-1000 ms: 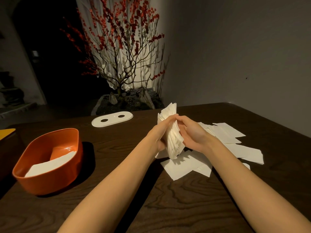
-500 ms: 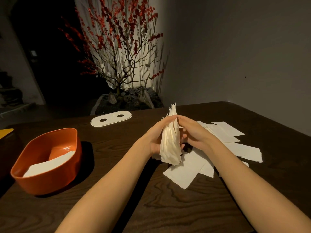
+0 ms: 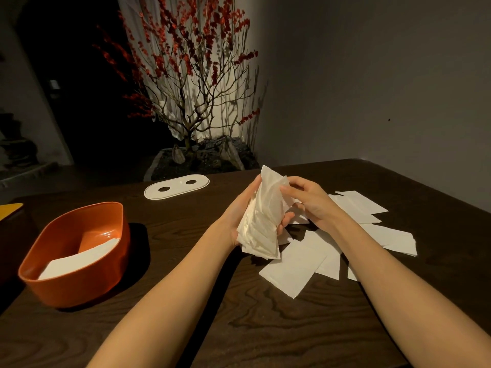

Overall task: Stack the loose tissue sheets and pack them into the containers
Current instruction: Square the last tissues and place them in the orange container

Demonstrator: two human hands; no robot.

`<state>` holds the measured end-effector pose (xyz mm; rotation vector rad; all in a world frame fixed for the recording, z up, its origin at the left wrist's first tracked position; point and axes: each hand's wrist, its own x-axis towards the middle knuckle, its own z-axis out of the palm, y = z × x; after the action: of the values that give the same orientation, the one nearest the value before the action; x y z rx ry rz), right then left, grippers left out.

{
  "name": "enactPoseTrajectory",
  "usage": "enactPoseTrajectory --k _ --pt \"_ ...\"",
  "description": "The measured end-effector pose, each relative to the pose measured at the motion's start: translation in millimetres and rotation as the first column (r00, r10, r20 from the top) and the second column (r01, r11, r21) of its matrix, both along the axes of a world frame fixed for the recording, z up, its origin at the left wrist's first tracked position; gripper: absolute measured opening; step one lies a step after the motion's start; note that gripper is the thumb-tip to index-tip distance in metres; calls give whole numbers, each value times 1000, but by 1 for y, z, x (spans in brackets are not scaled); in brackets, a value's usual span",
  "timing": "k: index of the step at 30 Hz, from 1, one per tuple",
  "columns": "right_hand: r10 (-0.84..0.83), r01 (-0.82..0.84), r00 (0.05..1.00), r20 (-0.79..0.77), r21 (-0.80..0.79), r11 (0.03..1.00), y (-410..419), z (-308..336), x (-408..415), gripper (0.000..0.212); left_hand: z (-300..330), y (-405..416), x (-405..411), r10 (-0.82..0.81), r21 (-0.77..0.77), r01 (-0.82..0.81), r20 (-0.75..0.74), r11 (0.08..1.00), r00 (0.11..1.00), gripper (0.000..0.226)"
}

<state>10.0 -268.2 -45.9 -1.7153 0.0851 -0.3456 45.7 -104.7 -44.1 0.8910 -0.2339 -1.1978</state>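
Observation:
A stack of white tissue sheets [image 3: 264, 219] stands tilted above the table's middle. My left hand [image 3: 239, 216] grips it from the left and underneath, fingers curling round its lower right side. My right hand [image 3: 309, 200] touches the stack's upper right edge with its fingertips. Several loose tissue sheets [image 3: 300, 264] lie scattered on the dark wooden table [image 3: 239, 328] below and to the right of my hands. An orange container [image 3: 87, 277] at the left holds a flat pile of tissues [image 3: 77, 258].
A white oval lid with two holes [image 3: 176, 187] lies at the table's far side. Behind it stands a planter with a red-blossomed tree [image 3: 191, 107]. A yellow object [image 3: 9, 208] shows at the far left edge. A grey wall borders the table's right side.
The stack has tipped from upright and fanned to leaning back in my left palm. My right hand has slid from gripping its side to touching its top right edge.

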Motion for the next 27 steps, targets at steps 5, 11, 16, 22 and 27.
enactPoseTrajectory --k 5,11,16,22,27 --pt "3 2 999 45 -119 993 3 -1 0 17 -4 0 5 7 15 -6 -105 1000 994 87" --pt "-52 71 991 121 -158 985 3 -2 1 16 -5 3 7 80 19 -79 -86 997 993 77" --pt "-110 117 988 111 -62 991 -1 1 0 23 -8 2 10 208 22 -208 -28 978 978 55" --pt "250 -244 968 30 343 907 -1 16 -23 10 -7 4 7 250 32 -249 -27 968 968 66" --pt "154 -167 985 -75 -232 958 13 9 -15 3 -11 -1 9 286 56 -293 115 954 951 65"
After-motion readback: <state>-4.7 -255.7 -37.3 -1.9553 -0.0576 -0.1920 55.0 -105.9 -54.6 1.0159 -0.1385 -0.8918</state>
